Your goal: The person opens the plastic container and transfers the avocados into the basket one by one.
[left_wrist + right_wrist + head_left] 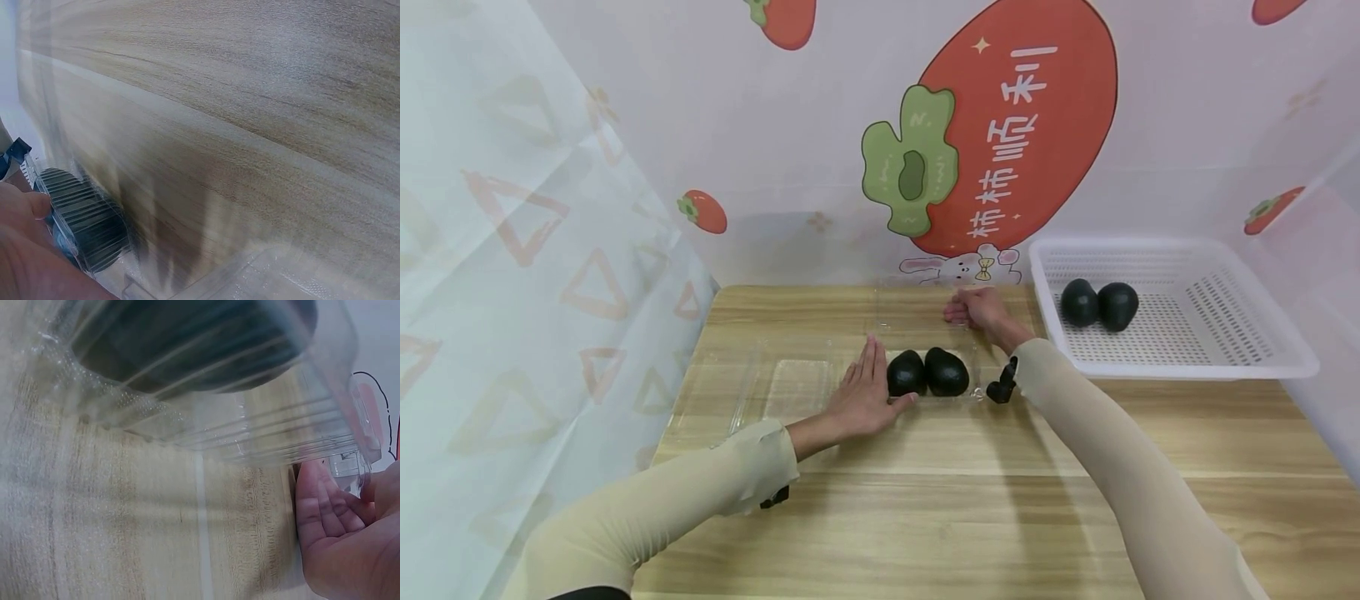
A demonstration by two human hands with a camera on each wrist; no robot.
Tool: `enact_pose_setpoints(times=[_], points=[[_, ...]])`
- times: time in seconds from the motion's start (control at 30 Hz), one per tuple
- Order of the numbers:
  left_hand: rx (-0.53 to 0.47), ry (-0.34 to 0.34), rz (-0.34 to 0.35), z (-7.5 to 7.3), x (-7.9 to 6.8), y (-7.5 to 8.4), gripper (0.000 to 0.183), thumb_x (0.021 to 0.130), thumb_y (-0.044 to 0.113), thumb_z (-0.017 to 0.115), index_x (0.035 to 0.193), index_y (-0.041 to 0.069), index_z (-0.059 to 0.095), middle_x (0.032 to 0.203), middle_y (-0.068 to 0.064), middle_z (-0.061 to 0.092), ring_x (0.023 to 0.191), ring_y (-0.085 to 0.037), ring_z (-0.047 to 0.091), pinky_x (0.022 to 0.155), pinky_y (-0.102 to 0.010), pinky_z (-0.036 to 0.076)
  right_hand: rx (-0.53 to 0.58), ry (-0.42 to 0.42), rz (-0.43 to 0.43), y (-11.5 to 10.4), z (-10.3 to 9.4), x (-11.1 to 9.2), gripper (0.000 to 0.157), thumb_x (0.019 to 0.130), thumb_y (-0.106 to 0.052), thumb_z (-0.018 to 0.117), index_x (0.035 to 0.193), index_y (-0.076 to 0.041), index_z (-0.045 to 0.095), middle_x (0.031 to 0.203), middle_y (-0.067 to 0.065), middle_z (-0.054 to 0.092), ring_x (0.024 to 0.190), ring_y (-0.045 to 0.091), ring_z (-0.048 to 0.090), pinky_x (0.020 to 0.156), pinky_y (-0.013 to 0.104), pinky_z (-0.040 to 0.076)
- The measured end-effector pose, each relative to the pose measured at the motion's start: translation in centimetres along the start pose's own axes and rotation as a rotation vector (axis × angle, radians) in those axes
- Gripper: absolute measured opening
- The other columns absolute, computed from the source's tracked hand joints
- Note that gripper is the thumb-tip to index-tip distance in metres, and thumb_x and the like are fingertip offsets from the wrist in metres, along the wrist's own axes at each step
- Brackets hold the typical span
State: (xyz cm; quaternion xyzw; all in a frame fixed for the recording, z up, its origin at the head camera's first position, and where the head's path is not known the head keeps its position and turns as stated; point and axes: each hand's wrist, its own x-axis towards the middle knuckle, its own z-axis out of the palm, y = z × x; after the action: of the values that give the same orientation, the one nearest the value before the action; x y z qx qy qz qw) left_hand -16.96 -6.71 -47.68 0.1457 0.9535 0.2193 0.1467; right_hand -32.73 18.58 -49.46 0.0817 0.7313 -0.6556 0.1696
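Note:
Two dark avocados sit side by side in a clear plastic clamshell box in the middle of the table. Its clear lid stands folded back behind them. My left hand lies along the box's left side, fingers straight and thumb near the front edge. At the lid's right edge is my right hand; in the right wrist view its thumb and curled fingers pinch the clear plastic. The box's ribbed wall shows beside my left thumb in the left wrist view.
A white basket with two more avocados stands at the back right. Another clear plastic box lies open on the left, beside my left forearm. A printed cloth backdrop rises behind the wooden table.

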Motion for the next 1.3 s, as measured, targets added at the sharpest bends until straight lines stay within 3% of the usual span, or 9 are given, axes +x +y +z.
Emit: enact_pose_setpoints(times=[0.37,0.7,1.0,1.3], points=[[-0.021,0.008,-0.004,-0.6,-0.4,0.6,0.107,0.104,0.056,0.06,0.166,-0.007,0.0,0.176,-0.023,-0.008,0.164,-0.032,-0.002,0.131,-0.052,0.014,-0.073,-0.002,-0.011,0.2,-0.1,-0.4,0.042,0.117,-0.024,0.041,0.134,0.009,0.06,0.116,0.022,0.074,0.094,0.021,0.077,0.086,0.033,0.063],[-0.068,0.031,-0.004,0.6,-0.1,-0.2,0.112,0.102,0.06,0.061,0.167,-0.004,-0.006,0.175,-0.021,-0.015,0.163,-0.034,-0.002,0.13,-0.053,0.014,-0.101,0.003,-0.015,0.0,0.2,-0.5,0.043,0.117,-0.024,0.04,0.135,0.009,0.061,0.123,0.028,0.071,0.102,0.028,0.076,0.093,0.038,0.061],[-0.129,0.047,0.022,0.2,-0.7,0.4,0.108,0.103,0.049,0.064,0.166,-0.008,-0.002,0.174,-0.027,-0.009,0.162,-0.039,0.005,0.129,-0.056,0.016,-0.185,0.049,-0.046,0.1,0.3,-0.5,0.044,0.116,-0.024,0.042,0.132,0.009,0.066,0.121,0.027,0.073,0.091,0.021,0.077,0.077,0.027,0.062],[-0.1,0.034,0.012,0.0,-0.2,0.3,0.111,0.102,0.053,0.065,0.166,-0.007,-0.004,0.175,-0.025,-0.01,0.163,-0.037,0.002,0.13,-0.054,0.014,-0.204,0.067,-0.099,0.2,0.4,-0.8,0.044,0.116,-0.022,0.043,0.128,0.012,0.067,0.114,0.029,0.075,0.086,0.022,0.078,0.075,0.029,0.063]])
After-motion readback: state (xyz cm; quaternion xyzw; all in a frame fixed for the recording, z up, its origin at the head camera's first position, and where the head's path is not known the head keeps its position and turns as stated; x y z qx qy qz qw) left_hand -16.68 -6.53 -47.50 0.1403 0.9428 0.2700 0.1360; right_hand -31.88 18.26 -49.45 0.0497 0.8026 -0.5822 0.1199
